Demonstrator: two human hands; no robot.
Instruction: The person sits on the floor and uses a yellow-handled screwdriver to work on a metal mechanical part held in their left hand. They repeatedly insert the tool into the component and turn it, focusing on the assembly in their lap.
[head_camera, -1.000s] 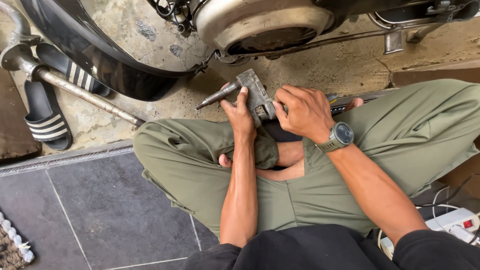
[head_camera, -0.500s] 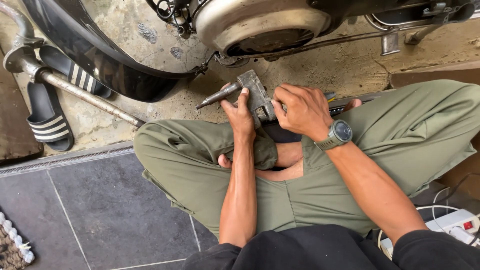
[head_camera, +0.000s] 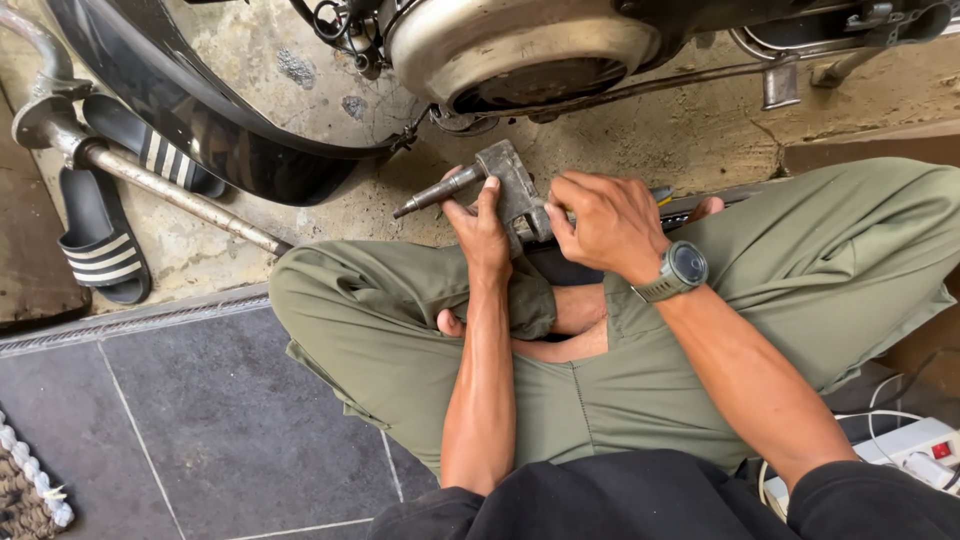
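A black striped sandal lies at far left beside a metal pipe on the concrete. A person sits cross-legged in green trousers. Above the knees, the left hand is closed around a grimy metal part with a rod sticking out left. The right hand, wearing a watch, grips the part's right side, fingers curled

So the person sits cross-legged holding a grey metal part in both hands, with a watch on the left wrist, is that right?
Not quite. The head view shows the watch on the right wrist, not the left. The rest holds: the person sits cross-legged, and the left hand and right hand both hold the grey metal part.
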